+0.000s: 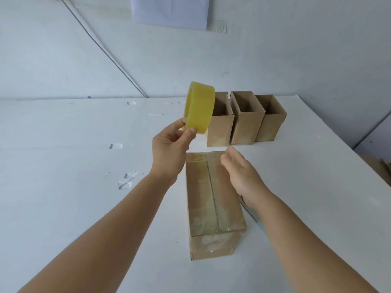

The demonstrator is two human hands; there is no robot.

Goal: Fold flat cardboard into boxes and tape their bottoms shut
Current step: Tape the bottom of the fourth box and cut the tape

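Single head-worn wide-angle view, forward and down, close over table (63, 187), wall across upper frame.

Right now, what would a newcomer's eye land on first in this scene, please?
Probably the yellow tape roll, pinched in the left hand and lifted above the white table. Below it lies a taped cardboard box, the open right hand over it, and three open-topped boxes stand in a row behind.

Left hand (169, 149) pinches yellow tape roll (200, 107) aloft; right hand (243, 174) flat over taped box (211, 199); three open boxes (245, 119) behind on surface (74, 187).
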